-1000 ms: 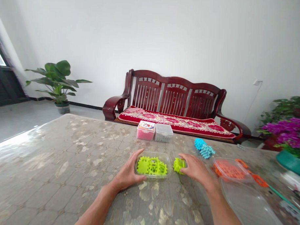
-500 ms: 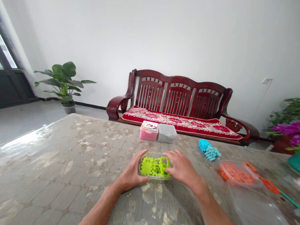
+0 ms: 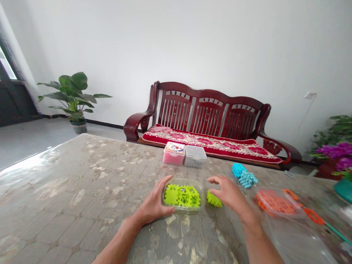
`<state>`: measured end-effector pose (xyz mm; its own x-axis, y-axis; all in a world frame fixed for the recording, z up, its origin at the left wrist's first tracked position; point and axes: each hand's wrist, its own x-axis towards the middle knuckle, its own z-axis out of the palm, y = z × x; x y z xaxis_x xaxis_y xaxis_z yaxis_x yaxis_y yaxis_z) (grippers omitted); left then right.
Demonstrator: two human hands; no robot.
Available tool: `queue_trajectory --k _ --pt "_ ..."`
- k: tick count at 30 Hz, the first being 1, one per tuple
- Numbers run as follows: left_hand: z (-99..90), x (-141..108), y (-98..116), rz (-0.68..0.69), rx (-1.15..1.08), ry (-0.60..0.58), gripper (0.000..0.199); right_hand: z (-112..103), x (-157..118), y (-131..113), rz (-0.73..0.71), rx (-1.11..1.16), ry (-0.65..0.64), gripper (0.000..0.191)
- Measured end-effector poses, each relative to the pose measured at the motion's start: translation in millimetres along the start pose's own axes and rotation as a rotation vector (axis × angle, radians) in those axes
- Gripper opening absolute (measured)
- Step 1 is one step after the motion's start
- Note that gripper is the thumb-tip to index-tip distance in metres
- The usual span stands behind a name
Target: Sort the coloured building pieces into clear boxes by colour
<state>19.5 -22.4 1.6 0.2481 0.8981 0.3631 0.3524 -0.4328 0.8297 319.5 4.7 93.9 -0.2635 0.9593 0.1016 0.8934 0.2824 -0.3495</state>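
Observation:
A clear plastic box [image 3: 182, 210] stands on the table, filled with lime-green notched plastic building pieces [image 3: 182, 195]. My left hand [image 3: 154, 198] grips the box's left side, with thumb at the near rim and fingers at the far one. Right of the box, my right hand [image 3: 230, 193] hovers over a separate lime-green piece [image 3: 214, 199]. Its thumb and index finger are apart, with tabletop showing between them. The thumb overlaps the piece's upper edge; whether it touches is unclear.
Beyond the box are a pink-filled box [image 3: 174, 158] and a clear lidded box [image 3: 195, 157]. Joined blue pieces [image 3: 246, 178], a box of orange pieces [image 3: 279, 202] and a clear lid [image 3: 301, 244] lie right. A wooden bench [image 3: 207, 117] stands behind.
My right hand has moved right, away from the box's right side. A separate lime-green piece now shows beside the box. My left hand keeps its hold.

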Motion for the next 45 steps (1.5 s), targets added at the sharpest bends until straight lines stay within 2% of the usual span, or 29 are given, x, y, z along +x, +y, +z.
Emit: queue_trajectory --k 4,8,12,16,21,25,28,32,38,42,45 --pt "0.0 0 -2 -0.005 -0.006 -0.007 0.099 -4 -9 21 0.126 -0.09 -0.146 0.057" --pt "0.1 1 -1 0.0 0.001 -0.007 0.098 3 -15 16 0.144 -0.172 -0.231 0.07" --pt "0.0 1 1 -0.006 0.009 -0.005 0.098 10 -14 10 0.126 -0.222 -0.212 0.063" --pt "-0.2 1 2 -0.013 0.013 -0.007 0.098 6 -13 11 0.121 -0.21 -0.146 0.059" --pt "-0.5 1 4 -0.009 0.0 -0.007 0.098 -6 -15 -7 -0.028 -0.03 -0.013 0.055" --pt "-0.2 1 5 -0.005 -0.007 -0.004 0.098 -5 -16 -33 -0.162 0.049 -0.04 0.056" --pt "0.6 1 4 -0.008 -0.006 0.004 0.098 1 -14 -42 -0.212 0.04 -0.086 0.054" --pt "1.3 1 2 -0.001 0.017 -0.001 0.098 7 -13 -43 -0.277 0.071 -0.092 0.041" --pt "0.2 0 2 0.016 0.007 -0.001 0.097 20 -13 -45 -0.363 0.087 -0.07 0.038" --pt "0.2 0 3 0.003 0.006 -0.01 0.098 24 -11 -43 -0.353 0.094 -0.071 0.038" --pt "0.7 1 3 0.0 0.006 -0.007 0.099 14 -8 -31 -0.286 0.067 -0.039 0.042"
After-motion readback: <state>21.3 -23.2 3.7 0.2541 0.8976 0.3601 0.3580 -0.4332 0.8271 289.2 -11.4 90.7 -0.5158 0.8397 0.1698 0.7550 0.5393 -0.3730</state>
